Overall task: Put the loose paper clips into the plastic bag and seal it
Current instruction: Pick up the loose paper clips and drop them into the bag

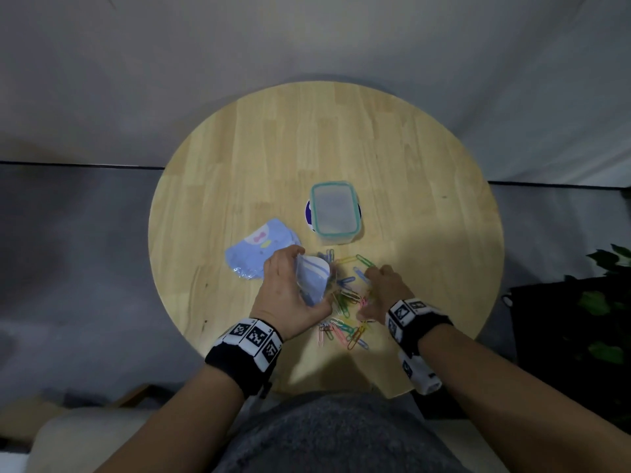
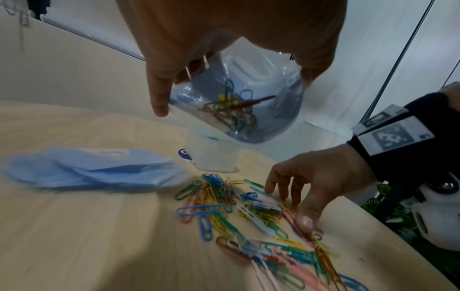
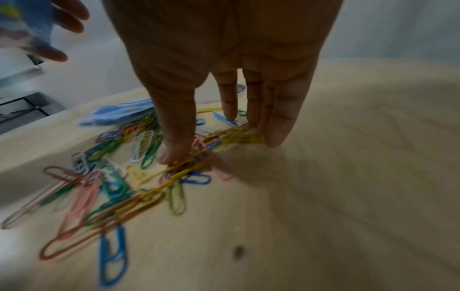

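My left hand (image 1: 283, 288) grips a clear plastic bag (image 1: 312, 278) and holds it just above the round wooden table (image 1: 409, 165), to the left of the clips. In the left wrist view the bag (image 2: 248, 110) hangs from my left hand (image 2: 224, 29) with several coloured clips inside. A pile of loose coloured paper clips (image 1: 345, 322) lies near the table's front edge. My right hand (image 1: 379, 288) rests on the pile's right side. Its fingers (image 3: 276, 118) and thumb touch the clips (image 3: 112, 177) without closing round any.
A clear plastic container (image 1: 335, 213) with a teal rim stands behind the clips on a blue and white disc (image 1: 308, 213). A stack of light blue packets (image 1: 256, 254) lies left of the bag. A dark shelf with a plant (image 1: 607, 302) stands past the table's right edge.
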`<state>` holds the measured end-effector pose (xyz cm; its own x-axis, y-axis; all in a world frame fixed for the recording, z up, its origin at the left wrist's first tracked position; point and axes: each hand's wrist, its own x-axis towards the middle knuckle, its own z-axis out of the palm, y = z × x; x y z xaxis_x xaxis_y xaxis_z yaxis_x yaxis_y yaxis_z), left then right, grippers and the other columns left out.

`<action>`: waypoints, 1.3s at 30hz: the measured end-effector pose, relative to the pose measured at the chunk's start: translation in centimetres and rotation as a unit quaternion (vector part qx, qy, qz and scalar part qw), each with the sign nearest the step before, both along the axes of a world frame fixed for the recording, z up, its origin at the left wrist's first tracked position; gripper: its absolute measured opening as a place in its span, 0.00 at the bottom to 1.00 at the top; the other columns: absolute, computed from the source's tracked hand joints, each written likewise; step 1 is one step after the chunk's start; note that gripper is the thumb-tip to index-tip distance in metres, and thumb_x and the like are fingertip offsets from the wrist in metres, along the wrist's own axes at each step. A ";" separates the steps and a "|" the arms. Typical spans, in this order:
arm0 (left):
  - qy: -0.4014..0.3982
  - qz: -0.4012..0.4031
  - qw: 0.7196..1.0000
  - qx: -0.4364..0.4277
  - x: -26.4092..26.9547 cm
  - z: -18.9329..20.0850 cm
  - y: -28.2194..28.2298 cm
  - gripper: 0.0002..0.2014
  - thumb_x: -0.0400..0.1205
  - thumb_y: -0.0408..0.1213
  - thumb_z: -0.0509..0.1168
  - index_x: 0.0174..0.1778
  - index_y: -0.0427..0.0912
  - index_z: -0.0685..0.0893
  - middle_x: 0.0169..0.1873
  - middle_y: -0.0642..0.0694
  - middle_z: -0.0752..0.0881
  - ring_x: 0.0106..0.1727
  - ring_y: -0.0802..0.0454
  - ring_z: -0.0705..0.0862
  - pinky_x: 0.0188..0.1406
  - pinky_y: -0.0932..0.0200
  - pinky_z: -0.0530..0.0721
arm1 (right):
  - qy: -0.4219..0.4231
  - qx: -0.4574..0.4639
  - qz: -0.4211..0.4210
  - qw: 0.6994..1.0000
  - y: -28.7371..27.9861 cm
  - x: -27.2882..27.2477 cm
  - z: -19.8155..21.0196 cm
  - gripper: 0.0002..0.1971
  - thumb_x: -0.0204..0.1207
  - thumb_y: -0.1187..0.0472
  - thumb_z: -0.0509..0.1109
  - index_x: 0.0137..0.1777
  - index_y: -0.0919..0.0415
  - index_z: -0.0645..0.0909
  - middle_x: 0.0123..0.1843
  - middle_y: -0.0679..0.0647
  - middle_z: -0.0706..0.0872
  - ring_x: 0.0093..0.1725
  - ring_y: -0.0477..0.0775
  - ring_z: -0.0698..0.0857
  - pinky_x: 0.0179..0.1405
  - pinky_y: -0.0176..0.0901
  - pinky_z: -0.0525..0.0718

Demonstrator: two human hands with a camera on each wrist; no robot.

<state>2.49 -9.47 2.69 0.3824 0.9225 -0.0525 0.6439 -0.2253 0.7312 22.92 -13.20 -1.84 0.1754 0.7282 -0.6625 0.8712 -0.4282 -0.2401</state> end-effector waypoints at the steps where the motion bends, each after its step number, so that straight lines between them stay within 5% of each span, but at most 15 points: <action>1: 0.007 0.002 1.000 -0.003 -0.3 -0.2 -0.1 0.45 0.59 0.60 0.66 0.69 0.38 0.67 0.61 0.45 0.73 0.64 0.50 0.68 0.60 0.62 0.65 | 0.002 0.008 0.007 1.000 0.0 -0.7 -0.2 0.41 0.56 0.55 0.84 0.68 0.61 0.68 0.66 0.62 0.70 0.66 0.67 0.73 0.61 0.56 0.78; 10: 0.051 -0.009 0.999 -0.008 -1.7 -1.2 -0.2 0.46 0.60 0.60 0.67 0.70 0.36 0.67 0.60 0.43 0.73 0.63 0.44 0.71 0.59 0.59 0.67 | -0.011 0.088 0.035 0.995 0.4 -3.5 -1.5 0.11 0.72 0.67 0.67 0.54 0.67 0.80 0.54 0.66 0.84 0.57 0.68 0.82 0.56 0.52 0.81; 20: 0.084 -0.028 0.996 -0.031 -1.0 -2.0 -0.1 0.48 0.57 0.65 0.66 0.69 0.38 0.68 0.58 0.42 0.75 0.60 0.43 0.72 0.59 0.49 0.76 | 0.081 0.105 -0.114 0.985 0.8 -0.9 3.0 0.08 0.65 0.63 0.77 0.42 0.66 0.88 0.43 0.62 0.89 0.45 0.61 0.86 0.46 0.45 0.83; 22: 0.085 -0.036 0.995 -0.039 -0.5 -2.1 0.1 0.48 0.56 0.64 0.67 0.69 0.39 0.69 0.58 0.42 0.75 0.60 0.42 0.72 0.59 0.50 0.75 | 0.134 0.110 -0.184 0.968 1.1 -0.7 4.7 0.04 0.62 0.66 0.79 0.33 0.64 0.86 0.32 0.57 0.87 0.37 0.57 0.84 0.41 0.46 0.83; 24: 0.093 -0.055 0.994 -0.035 0.1 -2.2 0.3 0.46 0.57 0.60 0.69 0.69 0.39 0.69 0.58 0.43 0.76 0.60 0.42 0.73 0.60 0.52 0.74 | 0.209 0.122 -0.248 0.938 1.4 -0.6 6.5 0.11 0.62 0.71 0.78 0.25 0.60 0.81 0.25 0.56 0.82 0.29 0.55 0.80 0.35 0.49 0.83; 26: 0.100 -0.075 0.992 -0.022 0.7 -2.3 0.6 0.45 0.57 0.60 0.67 0.68 0.38 0.69 0.58 0.43 0.77 0.61 0.41 0.75 0.61 0.50 0.75 | 0.253 0.121 -0.268 0.922 1.9 -0.6 8.3 0.11 0.63 0.74 0.77 0.26 0.62 0.80 0.23 0.59 0.80 0.25 0.55 0.77 0.29 0.44 0.80; 31: 0.114 -0.115 0.986 0.048 2.1 -1.1 1.6 0.45 0.56 0.62 0.63 0.66 0.38 0.72 0.57 0.43 0.78 0.59 0.40 0.76 0.59 0.47 0.76 | 0.128 0.031 -0.085 0.988 4.2 -0.4 12.2 0.03 0.63 0.70 0.79 0.34 0.69 0.87 0.24 0.57 0.83 0.25 0.52 0.80 0.32 0.44 0.82; 34: 0.132 -0.114 0.982 0.072 2.6 -0.5 1.9 0.45 0.55 0.62 0.65 0.65 0.39 0.74 0.57 0.43 0.79 0.59 0.40 0.77 0.57 0.48 0.75 | 0.022 0.007 0.039 0.999 5.4 -1.0 14.0 0.10 0.65 0.66 0.78 0.44 0.70 0.88 0.33 0.59 0.87 0.34 0.54 0.84 0.28 0.38 0.77; 39: 0.085 -0.083 0.993 0.029 2.7 -0.9 2.4 0.45 0.56 0.59 0.64 0.67 0.37 0.71 0.58 0.43 0.77 0.60 0.42 0.74 0.60 0.54 0.72 | 0.177 -0.002 -0.070 0.982 6.1 0.1 14.4 0.06 0.63 0.73 0.78 0.41 0.72 0.86 0.24 0.56 0.81 0.22 0.48 0.79 0.28 0.39 0.83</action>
<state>5.16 -7.08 1.78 0.5190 0.8512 -0.0783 0.7074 -0.3763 0.5983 23.02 -7.11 12.52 0.0313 0.7102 -0.7033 0.6657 -0.5397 -0.5154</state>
